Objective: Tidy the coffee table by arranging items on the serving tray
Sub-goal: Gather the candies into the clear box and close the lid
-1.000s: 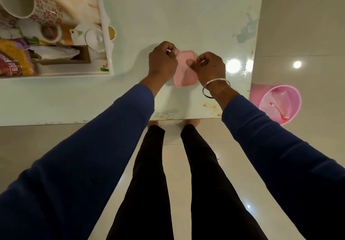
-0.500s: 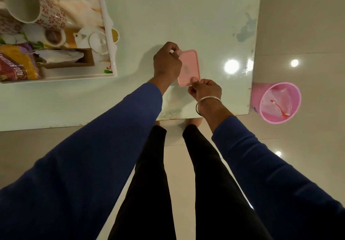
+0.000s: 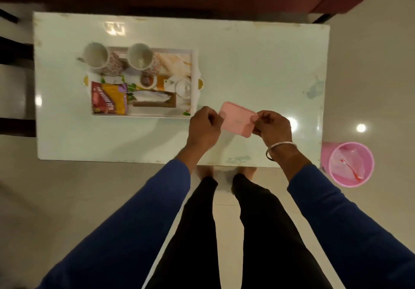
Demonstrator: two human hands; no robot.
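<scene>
Over the table (image 3: pixel 258 48), both hands, left hand (image 3: pixel 203 127), right hand (image 3: pixel 270 125), pinching pink lid (image 3: pixel 238 119)

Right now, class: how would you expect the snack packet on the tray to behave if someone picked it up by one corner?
The snack packet looks like thin crinkled foil, so it would probably flop and sag rather than stay flat. It lies nearly flat on the serving tray, so it is likely light. Its glossy surface may be slippery, so a firm pinch seems wise.
</scene>
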